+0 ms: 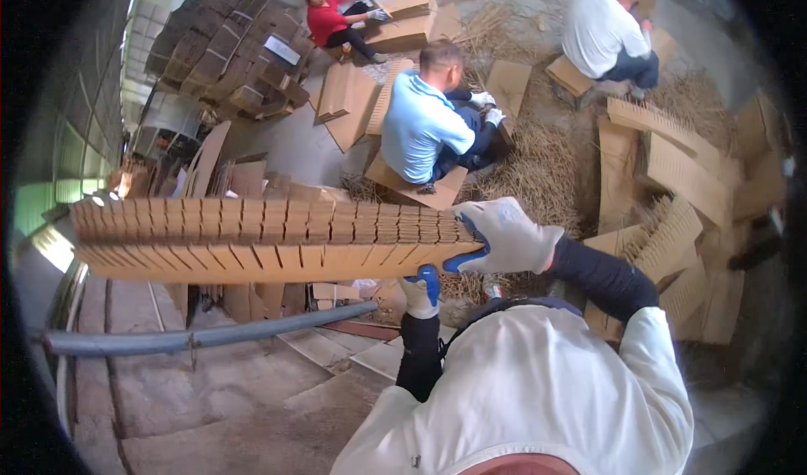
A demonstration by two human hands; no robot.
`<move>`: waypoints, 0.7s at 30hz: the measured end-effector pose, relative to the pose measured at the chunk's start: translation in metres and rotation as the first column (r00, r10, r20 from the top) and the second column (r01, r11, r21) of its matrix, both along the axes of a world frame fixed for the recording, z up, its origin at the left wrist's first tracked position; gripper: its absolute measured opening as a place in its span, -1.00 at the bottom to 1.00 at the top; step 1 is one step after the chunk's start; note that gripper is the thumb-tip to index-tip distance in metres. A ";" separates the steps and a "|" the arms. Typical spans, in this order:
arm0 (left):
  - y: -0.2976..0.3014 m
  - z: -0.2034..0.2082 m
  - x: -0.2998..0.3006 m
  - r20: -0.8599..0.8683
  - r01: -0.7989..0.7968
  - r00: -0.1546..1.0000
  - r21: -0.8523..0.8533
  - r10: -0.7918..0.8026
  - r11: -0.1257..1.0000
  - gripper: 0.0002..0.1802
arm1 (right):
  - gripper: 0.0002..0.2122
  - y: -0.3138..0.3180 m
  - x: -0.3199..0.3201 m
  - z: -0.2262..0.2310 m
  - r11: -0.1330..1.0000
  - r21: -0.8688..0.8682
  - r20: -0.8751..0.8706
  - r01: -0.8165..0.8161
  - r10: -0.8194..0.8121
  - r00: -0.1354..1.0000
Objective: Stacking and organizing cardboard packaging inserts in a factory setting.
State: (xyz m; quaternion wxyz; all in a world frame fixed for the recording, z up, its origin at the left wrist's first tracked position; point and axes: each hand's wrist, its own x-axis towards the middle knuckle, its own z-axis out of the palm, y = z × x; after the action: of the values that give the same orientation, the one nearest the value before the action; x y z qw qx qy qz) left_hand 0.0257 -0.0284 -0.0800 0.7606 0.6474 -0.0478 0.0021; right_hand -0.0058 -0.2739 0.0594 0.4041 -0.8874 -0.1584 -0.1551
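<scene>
A long stack of slotted cardboard strips (277, 261) is held up in front of me and reaches far to the left. Rows of cut slots run along its top and front side. My right hand (504, 238), in a white glove with blue grip, clasps the stack's right end between thumb and fingers. Below that end, my left hand (422, 295), gloved the same way, grips the stack's lower edge; part of its fingers is hidden behind the cardboard. Both my forearms wear dark sleeves.
A grey pipe (210, 337) runs low on the left. Cardboard scraps (542, 172) cover the floor ahead. More slotted stacks (672, 235) lie at right, and tied bundles (223, 46) are piled far left. Three people sit working; the nearest wears a blue shirt (420, 130).
</scene>
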 end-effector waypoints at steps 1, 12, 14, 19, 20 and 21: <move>-0.003 -0.002 -0.005 0.014 0.024 1.000 0.016 -0.024 1.000 0.06 | -0.33 -0.003 -0.001 -0.004 0.999 -0.010 0.000 -0.033 0.033 0.999; -0.016 0.014 -0.024 -0.066 0.413 0.907 0.331 -0.415 0.848 -0.28 | -0.50 -0.043 -0.023 -0.020 0.999 -0.032 -0.034 -0.006 0.005 0.999; -0.027 0.068 -0.025 -0.041 0.411 0.833 0.713 -0.551 0.568 -0.38 | -0.51 -0.054 -0.029 -0.017 0.995 -0.095 -0.120 0.025 -0.036 0.992; -0.028 0.178 -0.048 -0.087 0.621 0.574 0.694 -0.814 0.364 -0.42 | -0.53 -0.078 -0.052 0.002 0.982 -0.183 -0.206 0.052 -0.090 0.974; -0.029 0.194 -0.052 0.122 0.460 0.606 0.752 -0.786 0.471 -0.40 | -0.53 -0.078 -0.056 0.006 0.978 -0.206 -0.210 0.030 -0.074 0.975; -0.034 0.202 -0.052 0.330 0.296 0.586 0.763 -0.740 0.575 -0.38 | -0.53 -0.079 -0.062 0.006 0.972 -0.236 -0.217 0.023 -0.076 0.973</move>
State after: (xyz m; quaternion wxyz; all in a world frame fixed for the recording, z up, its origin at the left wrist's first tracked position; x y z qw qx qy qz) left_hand -0.0266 -0.0622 0.1220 0.3935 0.7744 -0.4937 -0.0407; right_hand -0.0681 -0.3528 0.0652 0.3091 -0.9440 -0.1065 -0.0446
